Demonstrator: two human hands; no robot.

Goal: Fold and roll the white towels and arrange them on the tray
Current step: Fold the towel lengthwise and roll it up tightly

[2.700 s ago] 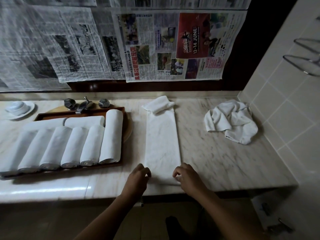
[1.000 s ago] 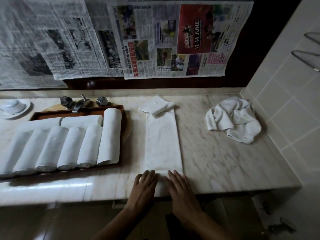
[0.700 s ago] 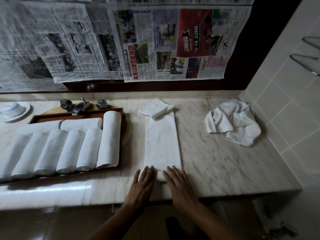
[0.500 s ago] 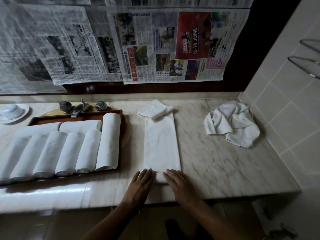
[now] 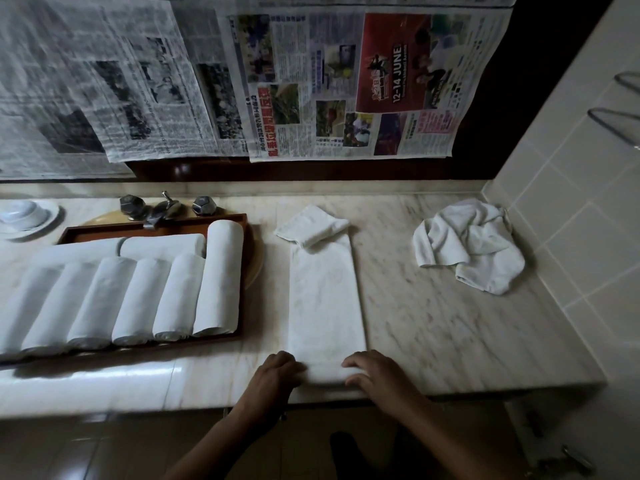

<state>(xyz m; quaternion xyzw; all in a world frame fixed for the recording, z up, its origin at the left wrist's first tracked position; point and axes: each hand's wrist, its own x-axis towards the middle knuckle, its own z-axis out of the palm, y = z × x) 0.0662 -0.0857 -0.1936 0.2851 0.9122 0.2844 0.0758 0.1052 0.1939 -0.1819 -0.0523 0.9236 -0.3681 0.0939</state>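
Note:
A white towel folded into a long strip lies lengthwise on the marble counter, its far end flopped over in a small fold. Its near end is rolled into a short thick roll at the counter's front edge. My left hand grips the left end of that roll with curled fingers. My right hand grips the right end the same way. To the left, a brown wooden tray holds several rolled white towels side by side. A crumpled white towel lies at the back right.
A metal tap with two knobs stands behind the tray. A white bowl on a saucer sits at the far left. Newspaper sheets hang on the wall behind. A tiled wall bounds the counter on the right.
My hands lay flat on the towel's near end; now their fingers are curled round it, and that end has been turned over into a small roll.

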